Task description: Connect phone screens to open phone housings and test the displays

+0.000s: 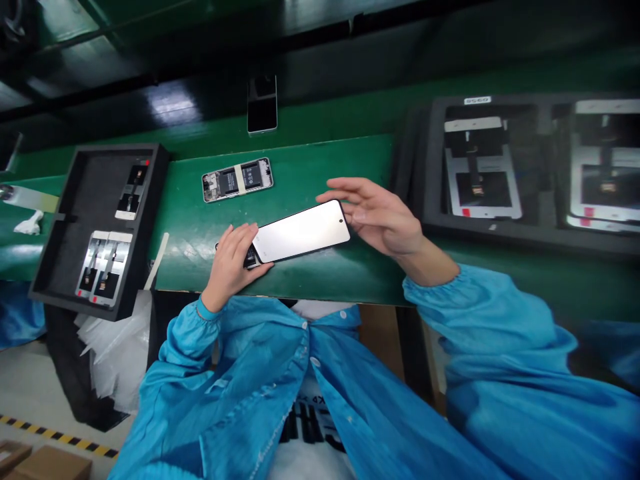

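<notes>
In front of me lies a phone screen (303,231), lit plain white, with a small camera hole at its right end. Under its left end, part of an opened phone body (249,259) with dark inner parts shows. My left hand (233,263) grips that end, fingers along the far side and thumb along the near side. At the other end, my right hand (383,219) is open, fingers spread, close to the screen's corner; whether a fingertip touches it I cannot tell. Farther back rests another opened phone (255,175), its battery crossed by a pale strip.
A black foam tray (163,157) on the left holds several screen panels (133,190). Another black tray (535,227), to the right, holds more panels (483,170). A dark-screened phone (263,110) lies at the back. Plastic sheets (123,353) hang below the left tray.
</notes>
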Tool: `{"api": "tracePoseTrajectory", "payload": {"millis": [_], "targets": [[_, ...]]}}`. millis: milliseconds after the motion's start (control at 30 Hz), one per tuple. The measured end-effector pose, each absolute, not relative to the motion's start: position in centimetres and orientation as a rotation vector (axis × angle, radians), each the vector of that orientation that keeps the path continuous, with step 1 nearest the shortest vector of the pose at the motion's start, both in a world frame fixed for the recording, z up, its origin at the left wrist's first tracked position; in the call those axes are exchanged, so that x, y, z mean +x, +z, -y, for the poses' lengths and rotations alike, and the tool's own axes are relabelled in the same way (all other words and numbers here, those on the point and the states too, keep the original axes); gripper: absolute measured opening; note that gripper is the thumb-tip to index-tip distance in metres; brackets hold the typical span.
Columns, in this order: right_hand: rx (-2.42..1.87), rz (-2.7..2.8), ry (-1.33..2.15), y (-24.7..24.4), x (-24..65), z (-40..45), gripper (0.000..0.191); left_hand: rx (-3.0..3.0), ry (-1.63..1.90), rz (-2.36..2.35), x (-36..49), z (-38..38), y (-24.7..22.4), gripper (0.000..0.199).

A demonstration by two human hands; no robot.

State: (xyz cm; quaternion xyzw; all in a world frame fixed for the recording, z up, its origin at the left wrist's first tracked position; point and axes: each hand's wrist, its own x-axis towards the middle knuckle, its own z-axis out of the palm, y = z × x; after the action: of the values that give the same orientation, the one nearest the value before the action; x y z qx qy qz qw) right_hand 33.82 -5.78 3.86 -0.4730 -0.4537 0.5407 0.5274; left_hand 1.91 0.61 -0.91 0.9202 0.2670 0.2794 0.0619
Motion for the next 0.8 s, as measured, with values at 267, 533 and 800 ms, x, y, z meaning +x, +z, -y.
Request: {"api": "tracePoseTrajectory", "payload": {"millis": [267, 533, 800], "targets": [[-1.32, 1.177, 1.112, 2.5, 33.5, 5.2, 0.053, 2.751, 0.751, -0.836, 1.7, -0.5, -1.2, 0.08], [-1.429, 0.999, 1.122, -0.6, 33.2, 3.7, 0.03, 2.769, 0.773, -0.731, 1.9, -0.4, -1.1, 0.078], [-1.535, 1.15, 0.918, -1.2, 33.3, 3.8, 0.033, 2.695, 0.373, -0.943, 0.6, -0.7, 1.6, 0.091]]}}
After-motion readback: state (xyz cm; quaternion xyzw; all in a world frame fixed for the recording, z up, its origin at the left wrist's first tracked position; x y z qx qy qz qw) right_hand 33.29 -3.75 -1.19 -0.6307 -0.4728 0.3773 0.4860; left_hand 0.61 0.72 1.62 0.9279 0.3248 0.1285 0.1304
